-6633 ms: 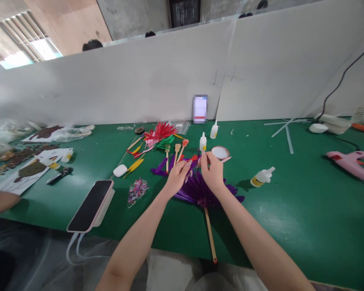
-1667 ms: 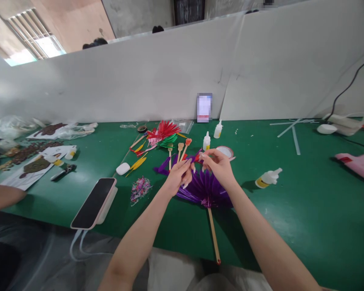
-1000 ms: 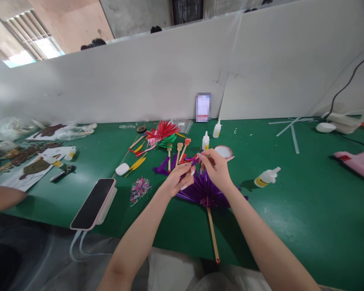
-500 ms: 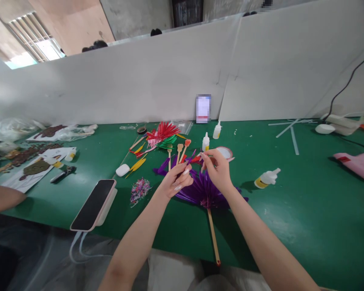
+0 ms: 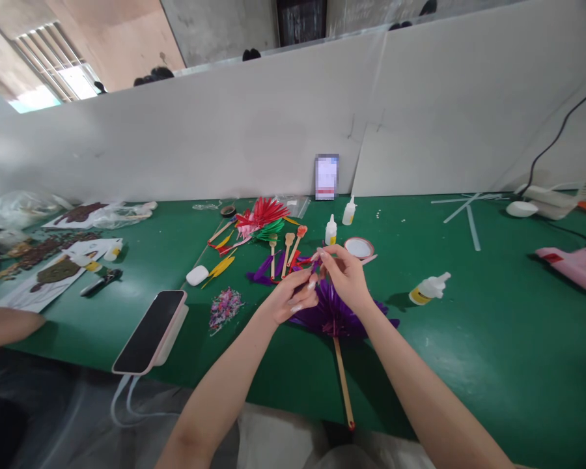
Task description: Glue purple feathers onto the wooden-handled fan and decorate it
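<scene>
Both hands meet over a purple fan [image 5: 339,312] of thin strips, whose wooden stick [image 5: 342,384] points toward me on the table. A small purple strip [image 5: 316,263] is pinched between the fingertips of my left hand [image 5: 293,296] and my right hand [image 5: 342,273]; the fingers partly cover it. More purple strips [image 5: 261,270] lie beyond my left hand, beside several small wooden sticks with shaped heads [image 5: 289,241]. Just past my right hand stand a white glue bottle [image 5: 331,231] and a round white dish with a reddish rim [image 5: 359,247].
A glue bottle [image 5: 428,289] stands at right, and a pink glue gun [image 5: 573,264] lies farther right. To the left are a phone [image 5: 151,331] with cables, colourful shreds [image 5: 225,306] and yellow feather-like pieces [image 5: 219,268]. Another person's arm [image 5: 10,327] rests at the left edge.
My left hand has moved slightly right and my right hand slightly lower, so the fingertips are closer together on the purple strip. The fan and table items stay put.
</scene>
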A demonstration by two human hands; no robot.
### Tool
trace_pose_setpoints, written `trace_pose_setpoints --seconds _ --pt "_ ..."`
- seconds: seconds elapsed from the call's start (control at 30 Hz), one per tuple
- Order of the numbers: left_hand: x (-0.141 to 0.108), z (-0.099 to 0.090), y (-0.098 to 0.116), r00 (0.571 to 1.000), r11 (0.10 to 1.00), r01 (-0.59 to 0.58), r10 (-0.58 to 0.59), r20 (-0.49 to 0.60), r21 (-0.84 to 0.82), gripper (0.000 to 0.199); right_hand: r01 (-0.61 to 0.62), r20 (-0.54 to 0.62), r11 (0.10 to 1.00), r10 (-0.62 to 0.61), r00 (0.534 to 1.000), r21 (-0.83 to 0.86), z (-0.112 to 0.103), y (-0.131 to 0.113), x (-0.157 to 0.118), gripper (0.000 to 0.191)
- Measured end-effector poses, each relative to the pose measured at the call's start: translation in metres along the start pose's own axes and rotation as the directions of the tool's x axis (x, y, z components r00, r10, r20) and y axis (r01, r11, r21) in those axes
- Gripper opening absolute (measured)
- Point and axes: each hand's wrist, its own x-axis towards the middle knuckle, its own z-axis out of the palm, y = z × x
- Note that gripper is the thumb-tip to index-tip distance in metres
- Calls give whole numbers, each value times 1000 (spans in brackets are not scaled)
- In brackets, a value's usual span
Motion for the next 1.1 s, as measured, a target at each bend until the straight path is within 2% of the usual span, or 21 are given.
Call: trace_pose_setpoints --seconds 0.1,0.17,0.3,0.37,0.57,0.73,0.87,1.1 --pt "4 1 -3 989 989 -93 105 -101 114 21 -6 -86 998 1 996 -55 -1 3 1 21" --pt "7 1 -5 963 956 -154 202 -180 251 24 -18 -146 997 7 989 -69 -2 4 2 22" --pt "8 2 -7 901 831 -179 354 -253 526 28 -37 -168 997 25 986 -69 -3 5 4 24" --pt "7 3 -9 894 797 -162 368 -255 582 26 -36 -158 995 21 987 -89 -3 3 3 25" --pt "5 5 -9 921 792 -119 313 -232 599 23 -49 -155 988 26 988 -143 -1 -1 2 28" --pt "5 4 -8 922 818 -128 306 -236 561 24 -103 -169 992 89 982 -77 -2 4 4 32" --pt "6 3 -8 920 834 -134 305 -244 535 24 -99 -156 995 95 983 -20 -1 5 5 30" --pt "6 1 -9 928 811 -136 306 -215 569 25 -125 -135 992 124 983 4 -3 1 6 30"
